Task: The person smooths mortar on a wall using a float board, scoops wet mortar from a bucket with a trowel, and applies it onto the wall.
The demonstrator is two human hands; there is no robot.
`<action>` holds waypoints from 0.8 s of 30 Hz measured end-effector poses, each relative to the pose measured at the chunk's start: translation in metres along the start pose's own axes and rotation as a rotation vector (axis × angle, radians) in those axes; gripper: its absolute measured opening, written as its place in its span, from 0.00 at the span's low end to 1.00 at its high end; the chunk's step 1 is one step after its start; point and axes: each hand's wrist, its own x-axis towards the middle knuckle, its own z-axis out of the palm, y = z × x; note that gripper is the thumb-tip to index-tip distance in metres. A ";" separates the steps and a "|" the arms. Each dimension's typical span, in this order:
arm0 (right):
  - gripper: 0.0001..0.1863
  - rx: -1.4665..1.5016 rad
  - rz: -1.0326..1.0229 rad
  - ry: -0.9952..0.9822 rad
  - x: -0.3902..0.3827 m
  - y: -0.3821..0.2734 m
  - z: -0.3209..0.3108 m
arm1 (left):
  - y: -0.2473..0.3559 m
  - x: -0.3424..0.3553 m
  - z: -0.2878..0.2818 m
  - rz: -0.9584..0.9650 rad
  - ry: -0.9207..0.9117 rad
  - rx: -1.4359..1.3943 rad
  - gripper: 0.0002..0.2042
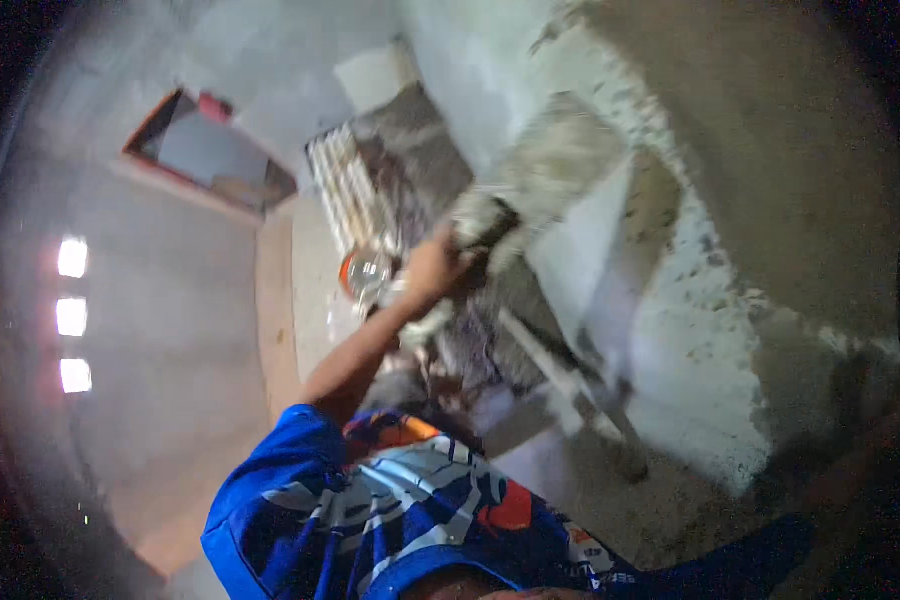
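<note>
My left hand (445,265) is closed round the dark handle of a blurred, plaster-smeared flat trowel (570,135), held against or close to the pale, patchily plastered surface (700,310) on the right; contact is unclear. Below that hand, an orange-rimmed container (367,272) is partly covered by my forearm. My right sleeve runs off into the dim lower-right rim, and my right hand cannot be made out.
Beyond my hand lie a grey, dirty board (415,130) and white ribbed pieces (335,175). A long bar (550,365) slants below the trowel. An orange-framed opening (210,150) is at upper left; three small bright openings (72,317) pierce the left wall.
</note>
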 end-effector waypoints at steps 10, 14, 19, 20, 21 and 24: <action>0.24 0.577 0.016 -1.031 -0.231 -0.295 0.047 | -0.414 -0.235 -0.118 -0.837 0.202 0.481 0.25; 0.22 0.967 0.077 -1.582 -0.458 -0.462 0.031 | -0.492 -0.302 -0.087 -0.935 0.203 0.248 0.23; 0.20 1.070 -0.086 -2.260 -0.633 -0.665 -0.061 | -0.558 -0.370 -0.058 -0.942 0.286 -0.207 0.22; 0.20 0.989 -0.180 -2.361 -0.657 -0.689 -0.068 | -0.557 -0.377 -0.048 -0.991 0.269 -0.199 0.22; 0.22 0.981 -0.170 -2.347 -0.718 -0.686 -0.067 | -0.549 -0.357 -0.023 -1.011 0.203 -0.105 0.21; 0.25 0.858 -0.061 -2.504 -0.801 -0.739 -0.092 | -0.551 -0.362 -0.001 -1.168 0.082 -0.018 0.20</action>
